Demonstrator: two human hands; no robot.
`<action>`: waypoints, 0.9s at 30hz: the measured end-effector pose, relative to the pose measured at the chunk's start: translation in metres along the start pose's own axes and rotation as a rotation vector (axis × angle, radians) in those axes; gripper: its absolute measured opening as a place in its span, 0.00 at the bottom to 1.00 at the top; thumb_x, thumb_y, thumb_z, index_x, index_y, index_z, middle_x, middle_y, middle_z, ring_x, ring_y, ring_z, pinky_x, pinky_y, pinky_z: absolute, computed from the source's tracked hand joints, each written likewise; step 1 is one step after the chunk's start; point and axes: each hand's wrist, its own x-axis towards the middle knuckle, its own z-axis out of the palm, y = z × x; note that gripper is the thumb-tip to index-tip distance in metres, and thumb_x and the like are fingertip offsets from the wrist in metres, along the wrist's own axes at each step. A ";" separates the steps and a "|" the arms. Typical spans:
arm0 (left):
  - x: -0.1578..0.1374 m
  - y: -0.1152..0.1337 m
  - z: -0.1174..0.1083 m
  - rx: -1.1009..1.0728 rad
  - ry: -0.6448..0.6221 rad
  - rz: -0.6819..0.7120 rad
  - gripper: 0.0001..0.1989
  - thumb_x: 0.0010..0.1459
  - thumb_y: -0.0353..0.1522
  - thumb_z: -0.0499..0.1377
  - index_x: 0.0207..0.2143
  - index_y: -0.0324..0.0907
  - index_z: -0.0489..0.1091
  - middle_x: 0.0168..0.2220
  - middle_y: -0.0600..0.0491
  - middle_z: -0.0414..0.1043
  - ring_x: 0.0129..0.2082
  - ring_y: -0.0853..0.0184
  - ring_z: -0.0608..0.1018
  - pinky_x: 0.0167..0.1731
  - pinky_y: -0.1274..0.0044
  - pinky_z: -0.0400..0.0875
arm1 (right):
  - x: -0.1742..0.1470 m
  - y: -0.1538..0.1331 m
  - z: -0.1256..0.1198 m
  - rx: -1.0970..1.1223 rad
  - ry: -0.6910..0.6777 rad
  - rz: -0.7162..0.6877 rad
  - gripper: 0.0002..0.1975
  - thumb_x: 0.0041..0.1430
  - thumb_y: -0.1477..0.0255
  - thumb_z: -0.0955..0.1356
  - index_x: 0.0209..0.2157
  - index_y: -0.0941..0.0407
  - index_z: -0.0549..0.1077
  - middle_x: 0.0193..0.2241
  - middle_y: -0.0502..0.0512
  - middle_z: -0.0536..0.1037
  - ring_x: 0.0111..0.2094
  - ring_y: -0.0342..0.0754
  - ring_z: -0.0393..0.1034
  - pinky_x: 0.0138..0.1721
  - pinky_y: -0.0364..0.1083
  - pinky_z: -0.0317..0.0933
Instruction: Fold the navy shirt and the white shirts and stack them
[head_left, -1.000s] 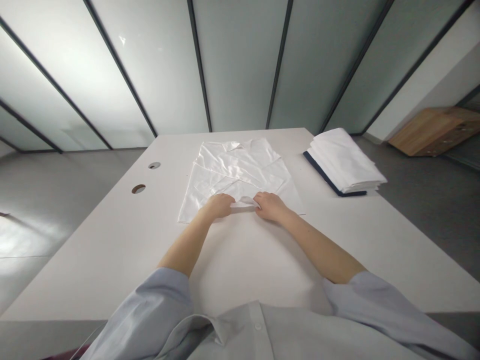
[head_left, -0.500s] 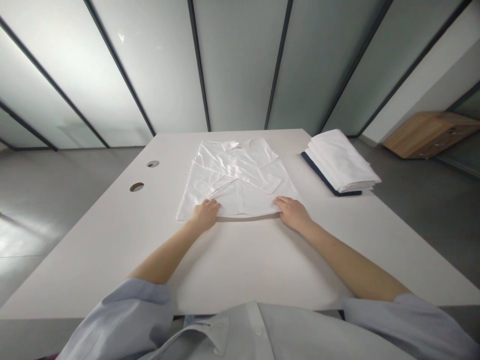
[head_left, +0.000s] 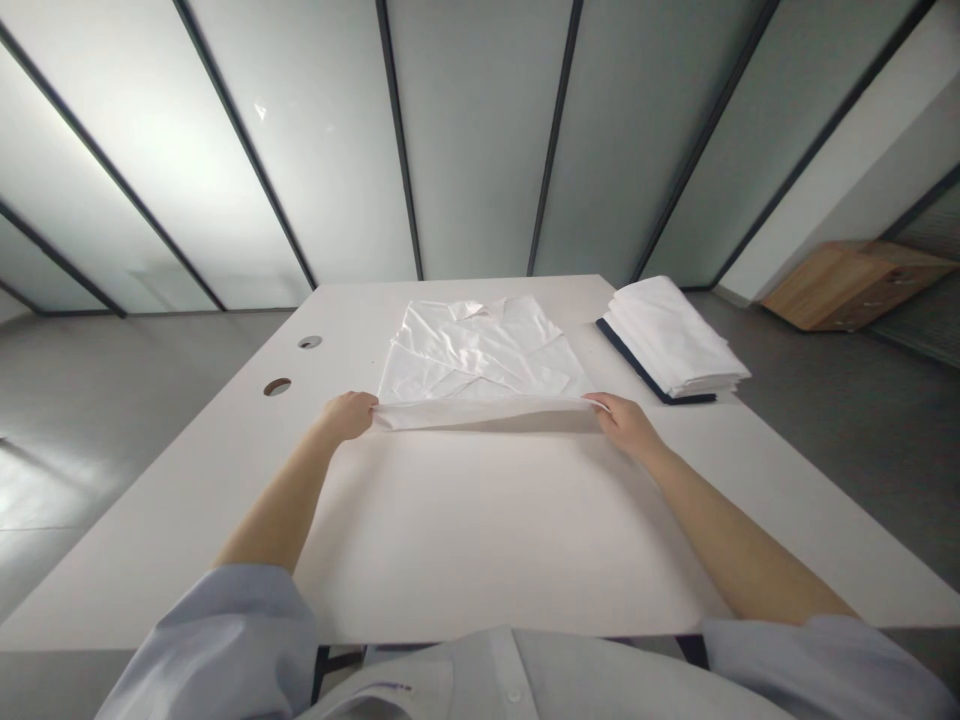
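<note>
A shiny white shirt [head_left: 480, 350] lies on the white table with its collar toward the far side and its sleeves laid across it. My left hand [head_left: 349, 415] pinches the left end of the near hem. At the right end of that hem, my right hand [head_left: 621, 424] grips the cloth between thumb and fingers. Between the two hands the near edge is raised off the tabletop, and its underside faces me. My fingertips are partly hidden by the fabric.
The white table [head_left: 480, 540] has two round holes near its left edge. A stack of folded white cloth [head_left: 671, 335] lies on a dark blue flat piece [head_left: 637, 365] at the right edge. Frosted glass panels stand behind; a wooden cabinet [head_left: 855, 285] is at right.
Both hands have moved apart, from lying on the shirt's near part to its hem corners. The near edge has been lifted from the table.
</note>
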 end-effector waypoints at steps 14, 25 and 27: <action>-0.042 -0.048 -0.036 -1.244 0.120 0.209 0.08 0.39 0.37 0.59 0.21 0.41 0.66 0.18 0.57 0.62 0.18 0.72 0.64 0.18 0.79 0.59 | 0.005 -0.044 -0.089 0.219 -0.221 0.190 0.18 0.54 0.54 0.67 0.32 0.54 0.78 0.30 0.54 0.81 0.32 0.54 0.74 0.33 0.48 0.67; 0.023 -0.038 -0.090 -1.553 0.660 0.075 0.06 0.34 0.34 0.57 0.19 0.44 0.62 0.18 0.56 0.61 0.18 0.71 0.64 0.18 0.78 0.59 | 0.104 -0.047 -0.115 0.520 0.143 0.101 0.11 0.51 0.62 0.69 0.31 0.56 0.76 0.28 0.55 0.77 0.29 0.49 0.71 0.31 0.47 0.64; 0.054 -0.039 -0.084 -1.508 0.702 -0.017 0.07 0.36 0.33 0.57 0.23 0.43 0.64 0.18 0.58 0.61 0.18 0.71 0.64 0.19 0.79 0.59 | 0.139 -0.044 -0.094 0.408 0.232 0.090 0.13 0.53 0.63 0.67 0.34 0.57 0.77 0.28 0.53 0.77 0.32 0.50 0.72 0.34 0.47 0.65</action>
